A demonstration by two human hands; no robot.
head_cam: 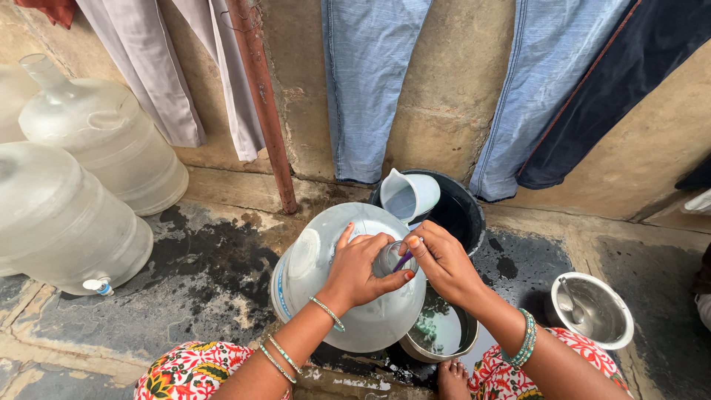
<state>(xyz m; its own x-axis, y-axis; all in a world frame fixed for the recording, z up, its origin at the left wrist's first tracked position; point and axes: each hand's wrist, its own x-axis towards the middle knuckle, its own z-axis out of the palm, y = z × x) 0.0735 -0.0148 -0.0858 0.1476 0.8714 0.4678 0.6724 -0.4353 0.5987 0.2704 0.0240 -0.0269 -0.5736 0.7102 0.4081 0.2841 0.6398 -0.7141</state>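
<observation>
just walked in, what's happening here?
A person crouches on a wet floor over a large clear water jug. The left hand grips the jug's neck; the right hand pokes a thin purple stick into its mouth. A black bucket with a white pitcher stands behind.

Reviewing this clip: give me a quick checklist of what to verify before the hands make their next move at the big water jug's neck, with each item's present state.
1. Left hand grips the neck of the water jug: ok.
2. Right hand holds the thin purple tool at the mouth: ok.
3. Jug steady on the wet floor: cannot tell.
4. Steel bowl beside the jug holds water: ok.
5. White jug rests in the black bucket: ok.
6. Mouth clear inside: cannot tell.
</observation>
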